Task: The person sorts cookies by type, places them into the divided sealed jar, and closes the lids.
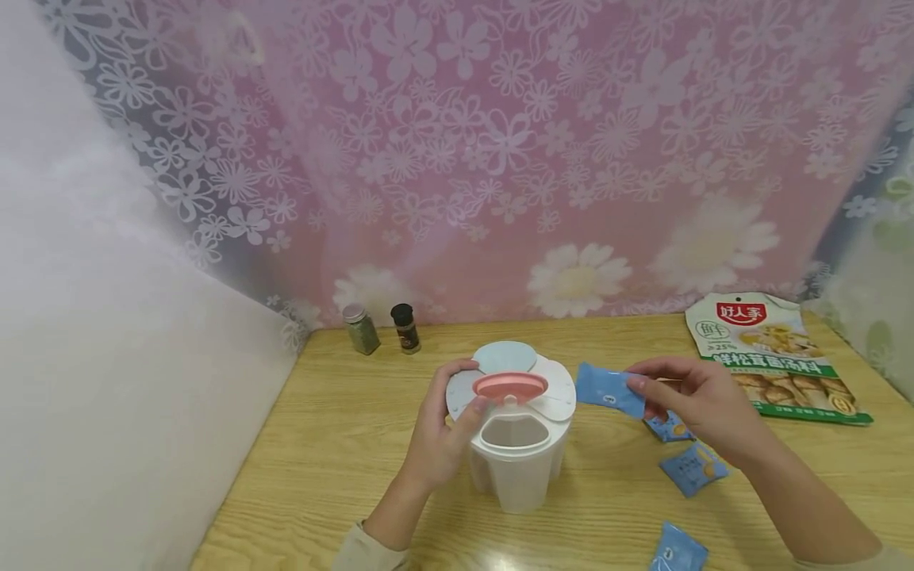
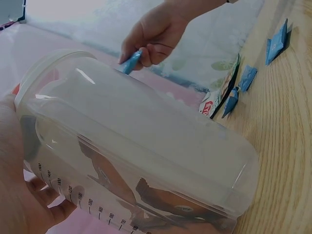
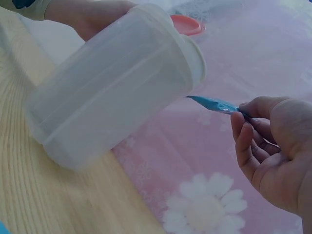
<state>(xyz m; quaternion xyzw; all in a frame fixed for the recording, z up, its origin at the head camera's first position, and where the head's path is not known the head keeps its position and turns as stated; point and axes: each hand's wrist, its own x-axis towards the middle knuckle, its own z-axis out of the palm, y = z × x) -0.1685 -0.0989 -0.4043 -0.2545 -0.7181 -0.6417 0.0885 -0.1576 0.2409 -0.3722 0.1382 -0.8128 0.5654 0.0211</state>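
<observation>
A translucent storage container (image 1: pixel 523 485) with a divided white lid (image 1: pixel 559 390) stands on the wooden table. One pink flap (image 1: pixel 510 386) is raised, exposing an opening beneath it; a pale blue flap (image 1: pixel 505 357) lies behind. My left hand (image 1: pixel 444 432) grips the container's top from the left, thumb beside the pink flap. Just right of the lid, my right hand (image 1: pixel 703 400) pinches a small blue packet (image 1: pixel 605 388) by one end, apart from the container. Brown packets (image 2: pixel 114 178) show through the container's wall in the left wrist view, near printed measuring marks.
Several blue packets (image 1: pixel 694 469) lie on the table right of the container. A large white-and-green food bag (image 1: pixel 778 357) lies at the back right. Toward the back left stand a jar of green herbs (image 1: pixel 363 334) and a black-capped spice bottle (image 1: pixel 406 329).
</observation>
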